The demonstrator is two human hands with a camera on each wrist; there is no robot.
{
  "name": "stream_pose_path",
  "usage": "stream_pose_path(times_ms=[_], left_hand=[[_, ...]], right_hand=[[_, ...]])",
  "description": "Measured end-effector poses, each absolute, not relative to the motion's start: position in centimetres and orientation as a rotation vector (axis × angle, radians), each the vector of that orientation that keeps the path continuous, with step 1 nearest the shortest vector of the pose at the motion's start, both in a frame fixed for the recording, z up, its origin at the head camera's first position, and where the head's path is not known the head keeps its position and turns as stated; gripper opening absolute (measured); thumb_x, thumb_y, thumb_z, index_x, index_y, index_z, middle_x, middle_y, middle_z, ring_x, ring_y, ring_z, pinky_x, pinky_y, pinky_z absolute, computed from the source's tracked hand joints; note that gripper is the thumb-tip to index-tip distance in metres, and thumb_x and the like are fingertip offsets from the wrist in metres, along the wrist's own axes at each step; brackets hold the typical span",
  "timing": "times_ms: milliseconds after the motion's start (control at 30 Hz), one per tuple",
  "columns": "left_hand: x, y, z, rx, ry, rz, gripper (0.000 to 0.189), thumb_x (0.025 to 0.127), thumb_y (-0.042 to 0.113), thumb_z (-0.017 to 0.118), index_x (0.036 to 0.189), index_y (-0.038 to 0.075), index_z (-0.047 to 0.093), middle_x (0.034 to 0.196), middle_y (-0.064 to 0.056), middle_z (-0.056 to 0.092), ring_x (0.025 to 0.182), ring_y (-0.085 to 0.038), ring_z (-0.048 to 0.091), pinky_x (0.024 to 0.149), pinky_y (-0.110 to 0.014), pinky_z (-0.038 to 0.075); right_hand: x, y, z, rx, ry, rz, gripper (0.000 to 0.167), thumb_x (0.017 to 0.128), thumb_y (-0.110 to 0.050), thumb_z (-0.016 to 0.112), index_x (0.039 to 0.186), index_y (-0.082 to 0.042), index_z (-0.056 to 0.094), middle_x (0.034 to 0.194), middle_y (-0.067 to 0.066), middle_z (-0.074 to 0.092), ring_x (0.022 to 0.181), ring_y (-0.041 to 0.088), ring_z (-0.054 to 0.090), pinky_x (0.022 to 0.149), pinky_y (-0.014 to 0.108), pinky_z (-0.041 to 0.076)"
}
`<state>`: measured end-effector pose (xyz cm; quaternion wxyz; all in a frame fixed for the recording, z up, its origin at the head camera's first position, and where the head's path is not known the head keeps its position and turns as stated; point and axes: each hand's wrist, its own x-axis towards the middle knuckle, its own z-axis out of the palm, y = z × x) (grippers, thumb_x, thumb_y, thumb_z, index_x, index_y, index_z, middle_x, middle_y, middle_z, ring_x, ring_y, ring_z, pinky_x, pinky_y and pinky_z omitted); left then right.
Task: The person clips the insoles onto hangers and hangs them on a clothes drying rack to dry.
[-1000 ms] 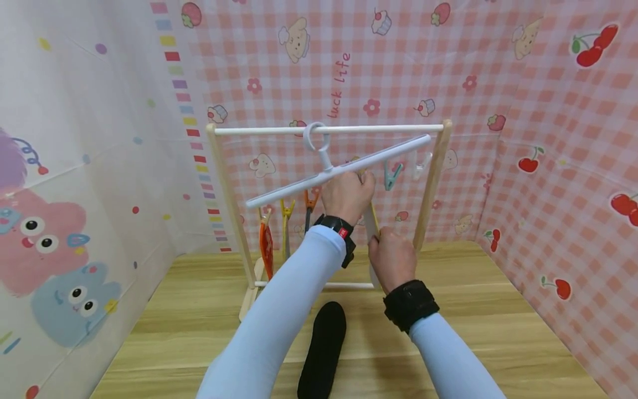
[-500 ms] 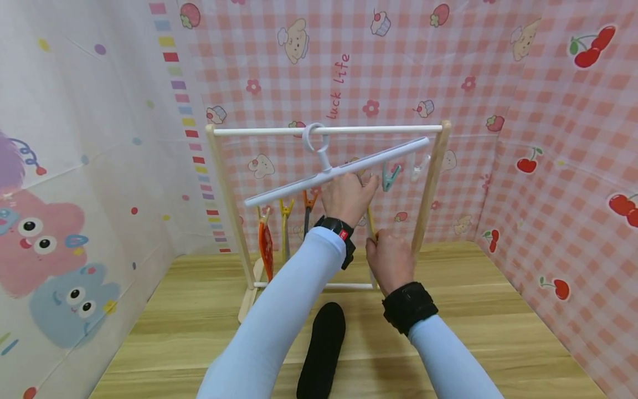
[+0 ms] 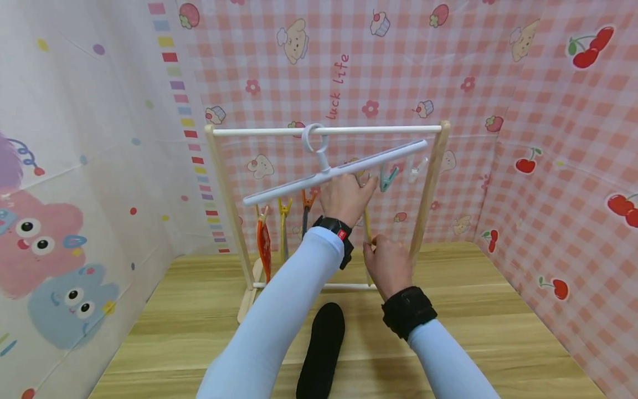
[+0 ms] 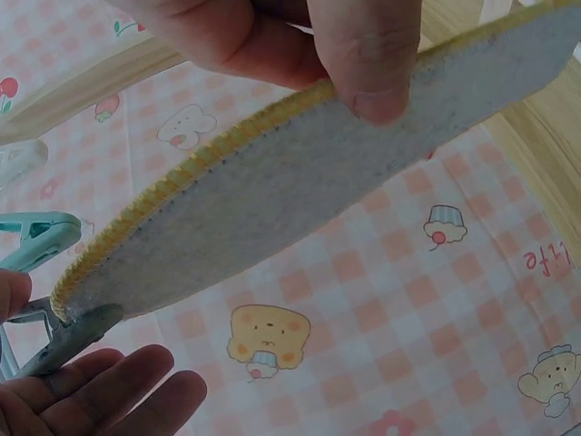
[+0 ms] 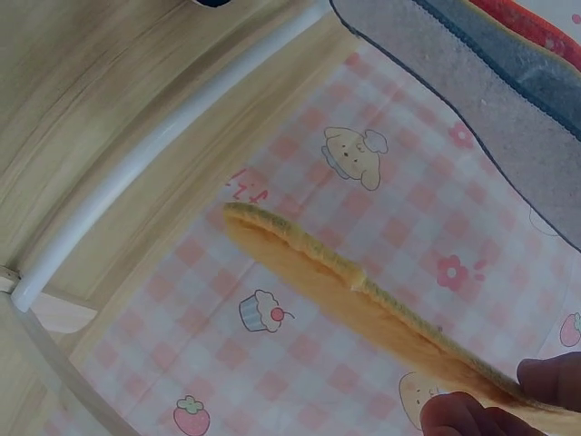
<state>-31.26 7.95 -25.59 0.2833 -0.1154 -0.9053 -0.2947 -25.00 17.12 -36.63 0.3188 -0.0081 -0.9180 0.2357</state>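
Note:
An insole (image 4: 272,195), yellow and fuzzy on one face and speckled grey-white on the other, hangs below the pale blue clip hanger (image 3: 284,190). A grey clip (image 4: 77,336) bites its tip in the left wrist view. My left hand (image 3: 344,197) is just under the hanger, its thumb and fingers spread loosely on either side of that clip. Lower down, my right hand (image 3: 391,263) pinches the insole's edge between thumb and fingers; in the right wrist view the yellow face (image 5: 336,291) shows.
The hanger hooks tilted over the white bar (image 3: 384,130) of a wooden rack. Other clips hold a red insole (image 3: 264,244), a yellow-edged one (image 3: 284,238) and a dark-edged one. A teal clip (image 3: 387,178) and a white clip (image 3: 416,170) hang at right. A black insole (image 3: 321,349) lies on the table.
My left thumb has moved away from the other fingers at the clip. The insole has turned more edge-on, still in my right hand, and the hanger's right end has dipped slightly.

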Motion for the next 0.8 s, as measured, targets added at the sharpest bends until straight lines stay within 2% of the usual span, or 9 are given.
stream_pose_path(times_ms=[200, 567, 800], left_hand=[[-31.4, 7.7, -25.8, -0.284, -2.441, -0.811, 0.058, 0.095, 0.059, 0.054, 0.054, 0.017, 0.049, 0.046, 0.004, 0.038, 0.042, -0.015, 0.042, 0.040, -0.027, 0.028], [-31.6, 7.3, -25.9, -0.249, -2.478, -0.786, 0.054, 0.093, 0.061, 0.056, 0.062, 0.017, 0.056, 0.052, 0.001, 0.044, 0.052, -0.017, 0.048, 0.046, -0.030, 0.035], [-31.7, 6.8, -26.3, -0.285, -2.453, -0.816, 0.053, 0.092, 0.059, 0.060, 0.061, 0.016, 0.054, 0.052, 0.003, 0.042, 0.049, -0.014, 0.046, 0.045, -0.029, 0.034]], right_hand=[[-24.9, 17.3, -37.0, -0.002, -2.406, 0.591, 0.025, 0.092, -0.020, 0.070, 0.094, 0.005, 0.073, 0.072, 0.015, 0.069, 0.058, 0.024, 0.065, 0.052, 0.040, 0.052], [-24.7, 17.5, -37.3, -0.006, -2.416, 0.596, 0.026, 0.093, -0.020, 0.068, 0.093, 0.005, 0.073, 0.074, 0.016, 0.070, 0.062, 0.027, 0.066, 0.057, 0.043, 0.053], [-24.5, 17.7, -37.7, -0.004, -2.394, 0.580, 0.025, 0.093, -0.019, 0.068, 0.090, 0.005, 0.073, 0.072, 0.016, 0.070, 0.059, 0.029, 0.065, 0.054, 0.045, 0.052]])
